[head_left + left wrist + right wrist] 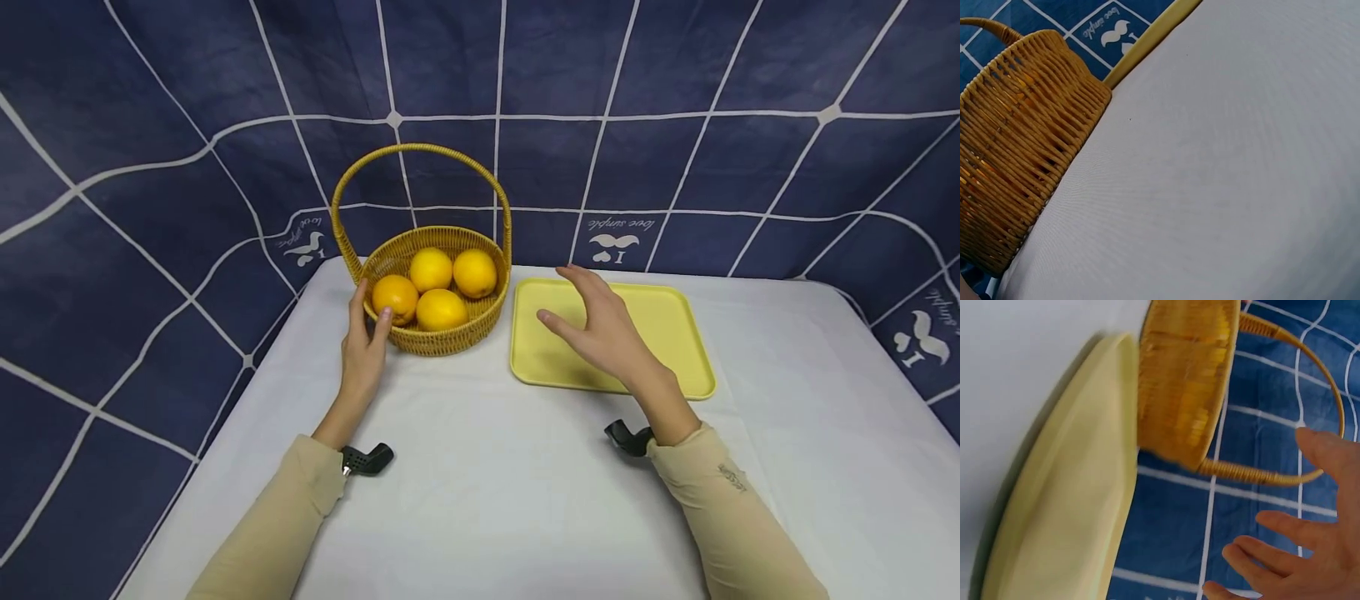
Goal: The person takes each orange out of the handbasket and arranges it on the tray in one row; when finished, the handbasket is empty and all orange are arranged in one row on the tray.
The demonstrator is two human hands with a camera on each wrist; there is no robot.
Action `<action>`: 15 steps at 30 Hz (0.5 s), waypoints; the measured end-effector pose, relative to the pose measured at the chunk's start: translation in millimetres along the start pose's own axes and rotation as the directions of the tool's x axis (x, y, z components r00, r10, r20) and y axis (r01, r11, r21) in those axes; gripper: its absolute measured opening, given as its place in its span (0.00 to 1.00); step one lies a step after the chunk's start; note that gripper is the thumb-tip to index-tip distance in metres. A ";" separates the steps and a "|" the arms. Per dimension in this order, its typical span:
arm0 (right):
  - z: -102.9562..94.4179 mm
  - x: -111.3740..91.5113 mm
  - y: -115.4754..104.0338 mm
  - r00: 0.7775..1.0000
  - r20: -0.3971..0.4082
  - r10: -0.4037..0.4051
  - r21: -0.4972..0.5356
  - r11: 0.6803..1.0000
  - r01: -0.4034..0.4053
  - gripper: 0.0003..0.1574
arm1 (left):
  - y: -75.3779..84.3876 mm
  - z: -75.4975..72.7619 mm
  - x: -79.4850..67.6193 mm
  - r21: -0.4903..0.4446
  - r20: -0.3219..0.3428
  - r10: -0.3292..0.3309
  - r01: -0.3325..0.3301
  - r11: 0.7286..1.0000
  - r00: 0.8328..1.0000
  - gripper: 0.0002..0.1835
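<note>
A woven wicker basket (448, 342) with a tall arched handle (424, 147) stands at the back left of the white table. Several oranges (441, 310) lie inside it. My left hand (363, 353) holds the basket's left front rim, thumb toward the front and fingers along the outer side. The left wrist view shows the basket wall (1032, 131), but almost none of that hand. Over a yellow rectangular tray (663, 346) hovers my right hand (603, 332), its fingers spread and nothing in them. The right wrist view shows these spread fingers (1294, 530) apart from the basket.
A white cloth (480, 483) covers the table. Behind and to the left hangs a dark blue curtain (442, 67) with white grid lines, close to the basket. The tray sits just right of the basket. Black devices (367, 460) are worn on both wrists.
</note>
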State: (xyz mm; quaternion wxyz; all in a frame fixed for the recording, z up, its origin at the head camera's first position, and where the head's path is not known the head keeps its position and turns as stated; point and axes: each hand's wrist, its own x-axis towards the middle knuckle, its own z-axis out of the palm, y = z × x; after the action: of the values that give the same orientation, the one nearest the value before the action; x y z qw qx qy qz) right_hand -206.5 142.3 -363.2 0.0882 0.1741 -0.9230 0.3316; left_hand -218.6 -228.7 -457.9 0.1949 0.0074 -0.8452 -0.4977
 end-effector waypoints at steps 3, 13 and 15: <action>8.6 10.2 -16.1 0.999 0.006 -0.043 0.021 0.999 0.043 0.47 | 1.7 -0.6 0.3 -0.005 -0.001 0.001 -0.001 1.000 1.000 0.36; 45.9 38.8 -54.3 0.990 0.040 -0.136 0.077 0.988 0.132 0.43 | -1.7 0.3 -0.3 -0.032 -0.007 0.007 -0.008 0.999 1.000 0.35; 52.9 45.3 -60.6 0.988 0.055 -0.142 0.082 0.987 0.138 0.43 | -1.8 -0.8 -1.5 -0.032 -0.005 0.005 -0.005 0.999 1.000 0.35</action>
State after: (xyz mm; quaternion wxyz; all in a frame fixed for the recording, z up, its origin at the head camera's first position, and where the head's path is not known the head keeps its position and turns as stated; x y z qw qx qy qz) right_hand -227.8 52.8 -355.8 0.0762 0.2519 -0.8971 0.3550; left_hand -217.3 -230.0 -459.5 0.1983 0.0035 -0.8365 -0.5108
